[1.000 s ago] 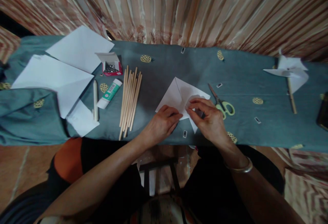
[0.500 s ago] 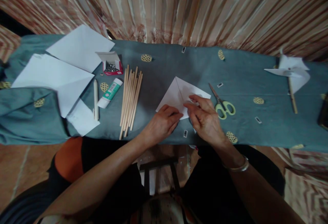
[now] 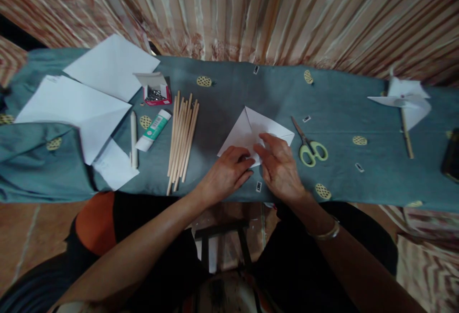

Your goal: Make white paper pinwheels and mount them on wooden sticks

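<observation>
A small white sheet of paper [image 3: 236, 134] with crease lines lies turned like a diamond on the cloth in front of me. My left hand [image 3: 229, 167] is closed at its near left edge, fingers curled over the paper. On the near right part rests my right hand [image 3: 279, 165], its fingers apart and their tips touching the paper close to my left fingers. The near corner is partly hidden by both hands. To the right of my right hand lie scissors [image 3: 308, 145] with green handles, blades pointing away from me.
Left of the paper are wooden sticks [image 3: 182, 136], a glue stick [image 3: 154, 130], a white pen [image 3: 134, 138] and an open box of small metal pins [image 3: 157, 94]. Larger white sheets [image 3: 75, 102] lie farther left. A paper pinwheel [image 3: 407, 102] on a stick lies at the far right.
My right hand has slid a little to the left across the paper, uncovering more of its right corner, where a crease shows. My left hand has stayed nearly in place.
</observation>
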Action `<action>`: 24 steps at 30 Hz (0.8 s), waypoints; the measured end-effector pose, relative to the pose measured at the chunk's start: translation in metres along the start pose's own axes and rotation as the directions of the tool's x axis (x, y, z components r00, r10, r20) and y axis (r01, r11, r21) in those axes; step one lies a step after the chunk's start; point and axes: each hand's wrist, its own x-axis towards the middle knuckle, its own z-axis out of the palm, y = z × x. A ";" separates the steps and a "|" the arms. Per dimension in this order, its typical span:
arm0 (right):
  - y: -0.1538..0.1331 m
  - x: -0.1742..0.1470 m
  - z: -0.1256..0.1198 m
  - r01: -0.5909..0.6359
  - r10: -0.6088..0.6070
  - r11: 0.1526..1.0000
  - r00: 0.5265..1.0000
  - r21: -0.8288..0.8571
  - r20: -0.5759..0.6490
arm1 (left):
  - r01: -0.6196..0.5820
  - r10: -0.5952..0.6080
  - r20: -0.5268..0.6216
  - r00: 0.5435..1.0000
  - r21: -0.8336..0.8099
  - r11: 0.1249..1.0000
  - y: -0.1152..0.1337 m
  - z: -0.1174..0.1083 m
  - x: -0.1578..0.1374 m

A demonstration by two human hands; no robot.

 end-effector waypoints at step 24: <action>0.037 0.029 -0.025 -0.110 0.096 0.980 0.991 -0.167 -0.090 | -0.102 0.106 -0.004 0.994 0.240 0.965 -0.005 -0.015 0.000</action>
